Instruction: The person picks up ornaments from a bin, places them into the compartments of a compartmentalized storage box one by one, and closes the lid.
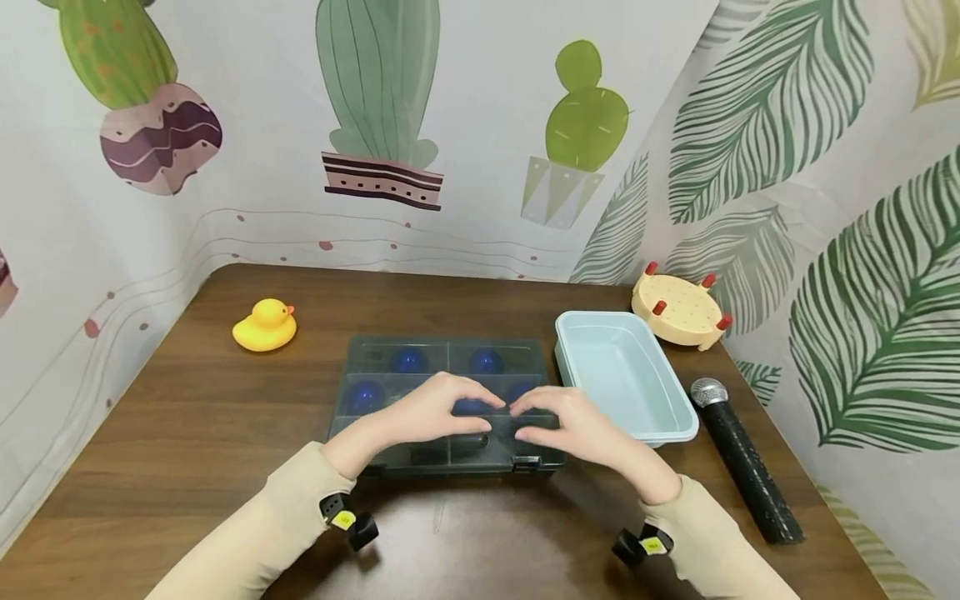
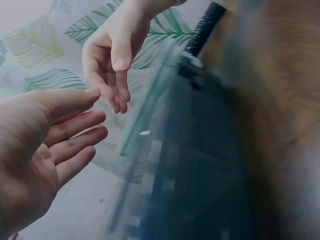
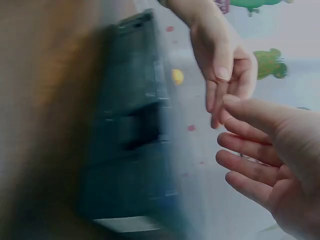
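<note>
A dark translucent compartment case point(image 1: 430, 461) with its lid down lies on the table. Several blue balls point(image 1: 410, 360) show through the lid, some partly hidden by the hands. Over the case's front half hovers my left hand point(image 1: 431, 408), its fingers loosely bent and holding nothing. My right hand point(image 1: 576, 427) mirrors it above the case's right side, also holding nothing. The fingertips of both hands point at each other, close together. In the left wrist view the left palm point(image 2: 35, 165) is bare; the right wrist view shows the right palm point(image 3: 295, 170) bare too. The case is blurred in both.
A pale blue plastic tub point(image 1: 622, 375) stands right of the case. Behind it lies a cream round toy stool point(image 1: 678, 308), its red-tipped legs upward. A black microphone point(image 1: 750, 467) rests near the right edge. Back left sits a yellow rubber duck point(image 1: 266, 326). Printed cloth borders the wooden table point(image 1: 187, 433).
</note>
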The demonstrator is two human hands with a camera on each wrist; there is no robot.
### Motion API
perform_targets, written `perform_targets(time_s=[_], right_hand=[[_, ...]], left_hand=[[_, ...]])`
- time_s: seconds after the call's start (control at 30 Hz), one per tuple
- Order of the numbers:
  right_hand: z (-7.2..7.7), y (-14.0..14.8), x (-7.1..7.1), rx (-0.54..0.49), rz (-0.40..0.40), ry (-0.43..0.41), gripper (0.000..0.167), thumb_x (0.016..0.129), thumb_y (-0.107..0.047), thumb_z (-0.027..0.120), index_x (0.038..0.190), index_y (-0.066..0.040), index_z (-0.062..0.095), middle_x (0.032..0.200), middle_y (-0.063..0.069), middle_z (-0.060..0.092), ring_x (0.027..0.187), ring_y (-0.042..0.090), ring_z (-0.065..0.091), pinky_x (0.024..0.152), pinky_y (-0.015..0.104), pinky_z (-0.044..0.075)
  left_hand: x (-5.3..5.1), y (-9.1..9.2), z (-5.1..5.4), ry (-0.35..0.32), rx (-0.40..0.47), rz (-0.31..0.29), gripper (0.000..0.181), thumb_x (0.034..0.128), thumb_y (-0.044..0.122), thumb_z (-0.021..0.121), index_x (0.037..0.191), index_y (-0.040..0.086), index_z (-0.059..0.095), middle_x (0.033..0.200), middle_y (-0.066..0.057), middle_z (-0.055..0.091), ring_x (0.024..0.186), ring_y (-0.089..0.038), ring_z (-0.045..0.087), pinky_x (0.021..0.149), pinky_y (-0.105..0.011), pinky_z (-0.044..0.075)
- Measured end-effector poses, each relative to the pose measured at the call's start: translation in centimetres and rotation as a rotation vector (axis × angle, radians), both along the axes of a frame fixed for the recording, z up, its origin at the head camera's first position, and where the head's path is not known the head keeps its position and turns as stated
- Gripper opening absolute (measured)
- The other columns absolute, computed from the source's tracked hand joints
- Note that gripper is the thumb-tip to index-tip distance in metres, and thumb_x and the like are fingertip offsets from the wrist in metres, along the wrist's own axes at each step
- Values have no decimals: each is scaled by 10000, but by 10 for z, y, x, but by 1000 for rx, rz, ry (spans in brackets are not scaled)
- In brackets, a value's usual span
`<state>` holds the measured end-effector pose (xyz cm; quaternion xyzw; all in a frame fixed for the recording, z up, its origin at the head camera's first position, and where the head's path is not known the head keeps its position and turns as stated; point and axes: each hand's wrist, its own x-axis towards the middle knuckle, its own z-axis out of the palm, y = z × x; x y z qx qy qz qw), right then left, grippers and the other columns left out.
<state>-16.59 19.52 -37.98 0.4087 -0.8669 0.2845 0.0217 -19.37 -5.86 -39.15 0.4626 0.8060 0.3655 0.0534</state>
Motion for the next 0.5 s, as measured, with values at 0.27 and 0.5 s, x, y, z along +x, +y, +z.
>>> perform_targets(time_s=[0.27, 0.5], right_hand=[[40, -5, -25, -57, -127, 28, 167, 878, -121, 725, 1035, -62, 735, 1032, 64, 745, 946, 220, 682, 833, 408, 545], [64, 5, -49, -122, -245, 87, 148, 873, -97, 727, 1015, -60, 742, 1027, 82, 743, 956, 239, 675, 834, 410, 540]], left_hand=[[-17, -28, 31, 39, 85, 93, 270, 909, 147, 696, 1166, 64, 709, 1176, -73, 714, 1132, -228, 651, 966, -413, 513], [-38, -59, 56, 86, 145, 259, 282, 882, 128, 724, 1156, 61, 711, 1171, -76, 716, 1122, -254, 649, 981, -445, 494]])
